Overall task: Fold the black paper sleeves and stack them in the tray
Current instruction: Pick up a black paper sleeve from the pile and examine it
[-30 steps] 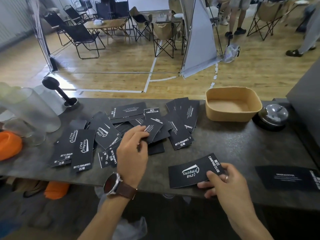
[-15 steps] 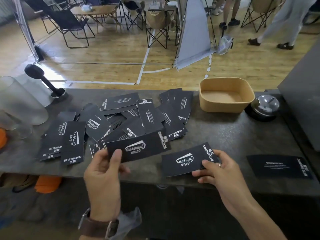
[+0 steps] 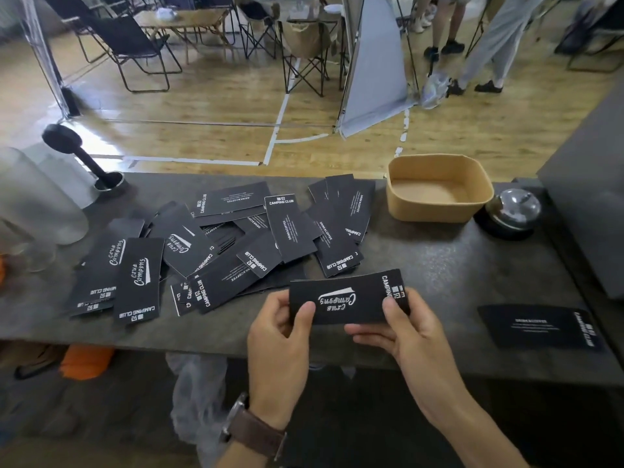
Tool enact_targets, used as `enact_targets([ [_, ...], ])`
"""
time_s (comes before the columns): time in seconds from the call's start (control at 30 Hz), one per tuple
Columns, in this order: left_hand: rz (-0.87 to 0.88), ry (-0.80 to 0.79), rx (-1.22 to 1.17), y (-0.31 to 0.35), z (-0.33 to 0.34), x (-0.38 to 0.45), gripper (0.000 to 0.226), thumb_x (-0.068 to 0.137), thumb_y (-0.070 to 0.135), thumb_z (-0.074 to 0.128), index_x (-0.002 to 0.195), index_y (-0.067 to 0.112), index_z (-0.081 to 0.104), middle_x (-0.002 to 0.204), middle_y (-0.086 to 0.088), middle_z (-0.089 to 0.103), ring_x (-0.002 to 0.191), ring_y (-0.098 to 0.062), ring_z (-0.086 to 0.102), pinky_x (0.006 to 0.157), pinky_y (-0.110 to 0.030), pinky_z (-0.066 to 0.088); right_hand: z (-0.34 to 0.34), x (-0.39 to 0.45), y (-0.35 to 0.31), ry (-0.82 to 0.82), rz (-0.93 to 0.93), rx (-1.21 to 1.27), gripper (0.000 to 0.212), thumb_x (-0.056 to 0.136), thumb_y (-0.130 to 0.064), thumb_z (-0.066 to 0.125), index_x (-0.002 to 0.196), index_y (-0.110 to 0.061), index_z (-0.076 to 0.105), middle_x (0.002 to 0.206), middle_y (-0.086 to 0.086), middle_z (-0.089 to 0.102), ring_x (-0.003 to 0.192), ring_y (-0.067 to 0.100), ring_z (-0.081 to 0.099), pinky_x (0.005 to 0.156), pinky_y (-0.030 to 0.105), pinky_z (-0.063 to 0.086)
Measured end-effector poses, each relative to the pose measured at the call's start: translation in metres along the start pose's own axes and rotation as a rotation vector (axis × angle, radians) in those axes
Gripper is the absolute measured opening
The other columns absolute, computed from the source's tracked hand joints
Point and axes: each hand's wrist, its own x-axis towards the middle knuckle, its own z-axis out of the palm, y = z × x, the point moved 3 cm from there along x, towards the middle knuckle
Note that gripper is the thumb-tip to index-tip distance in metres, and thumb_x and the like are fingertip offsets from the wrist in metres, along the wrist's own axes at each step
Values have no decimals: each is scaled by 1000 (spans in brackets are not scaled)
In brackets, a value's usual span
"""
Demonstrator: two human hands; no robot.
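Two hands hold black printed paper sleeves (image 3: 347,300) flat, low in the frame's centre.
Left hand (image 3: 280,329) and right hand (image 3: 401,327) pinch opposite ends; align edges before creasing. Tan tray (image 3: 439,211) sits empty, upper right.

Daylit, floor (image 3: 101,143) glare, wide-angle bowed edges, slight blur

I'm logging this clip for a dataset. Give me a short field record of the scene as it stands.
setting: dark counter
held: one black sleeve, printed side up
left hand: pinches the sleeve's left end
right hand: pinches its right end
pile: loose sleeves, left of centre
tray: tan, no sleeves in it
lone sleeve: flat, far right
bell: right of tray
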Motion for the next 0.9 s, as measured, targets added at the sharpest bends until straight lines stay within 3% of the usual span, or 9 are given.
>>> enact_targets([
  [0.07,70,-23,48,2,2,2,14,90,17,68,94,29,61,91,10,73,87,-7,70,75,-20,52,-4,1,-5,10,-140,-301,9,99,-20,57,102,-24,64,100,1,74,89,18,72,76,30,59],
  [0.17,191,-20,374,-1,-4,7,17,86,23,71,89,32,56,80,13,61,78,-4,58,69,-18,43,-17,8,-14,44,-327,-821,10,88,-17,72,90,-24,66,89,-10,64,87,11,62,77,24,49],
  [0.27,282,-18,658,0,-7,10,16,84,28,70,89,29,55,79,20,44,78,-10,44,69,-24,35,-21,11,-11,12,-362,-994,17,82,-22,77,92,-26,63,89,-15,56,87,9,56,78,28,46],
  [0.33,334,-41,665,1,-4,11,16,84,20,71,89,24,56,81,22,42,80,-12,44,70,-21,32,-24,10,-4,15,-311,-962,20,84,-31,72,102,-31,61,94,-14,57,91,10,56,81,34,48],
  [0.43,343,-103,645,-1,-3,11,11,87,15,69,91,18,59,88,10,55,84,-16,53,73,-22,38,-23,9,2,35,-313,-889,17,88,-34,64,102,-35,56,94,-12,56,89,8,56,77,27,45],
  [0.6,350,-41,486,17,-13,32,18,95,39,53,92,24,63,88,11,62,83,-12,57,77,-24,44,-25,12,0,25,-332,-902,11,90,-23,68,85,-29,59,77,-12,54,73,6,54,66,18,38],
  [0.73,353,1,928,23,-6,88,31,88,35,63,115,21,62,120,1,60,111,-26,53,93,-39,40,-28,15,-5,-1,-276,-754,11,91,-20,69,87,-27,61,69,-16,61,62,2,53,57,11,39],
  [0.8,315,-89,1112,16,2,106,53,85,40,67,133,23,51,142,3,49,131,-23,40,102,-38,32,-26,16,-7,1,-262,-720,14,90,-18,70,94,-29,61,78,-13,67,69,6,61,63,17,47],
  [0.9,383,-114,1157,10,10,111,49,84,39,69,128,21,55,134,4,57,132,-22,41,98,-38,33,-25,17,-5,4,-199,-646,17,91,-18,70,98,-30,60,86,-8,70,79,16,67,75,40,56],
])
